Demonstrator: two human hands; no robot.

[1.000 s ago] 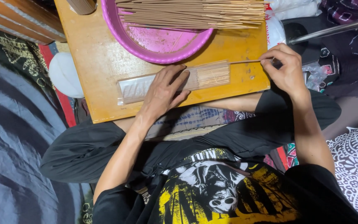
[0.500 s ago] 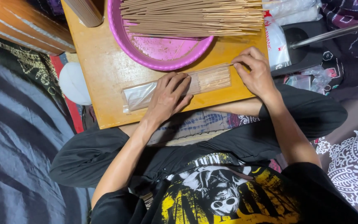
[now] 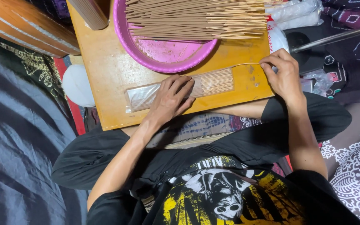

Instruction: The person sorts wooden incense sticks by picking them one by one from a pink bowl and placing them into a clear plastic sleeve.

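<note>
A clear packet of incense sticks (image 3: 180,88) lies on the wooden board (image 3: 105,71), just below the pink basin (image 3: 163,58). The left hand (image 3: 171,99) presses flat on it, fingers spread. The right hand (image 3: 283,75) pinches a single stick (image 3: 242,64) at the packet's open end.

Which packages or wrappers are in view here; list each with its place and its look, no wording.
Clear plastic sleeve: flat on the wooden board, under the left hand; long, transparent, partly filled with tan sticks.
White packet with a red edge: at the board's right edge, beside the pink basin; rounded, mostly white.
Clear bags: top right, crumpled, transparent.
Crumpled clear wrapper: beside the right hand, on dark cloth.
</note>
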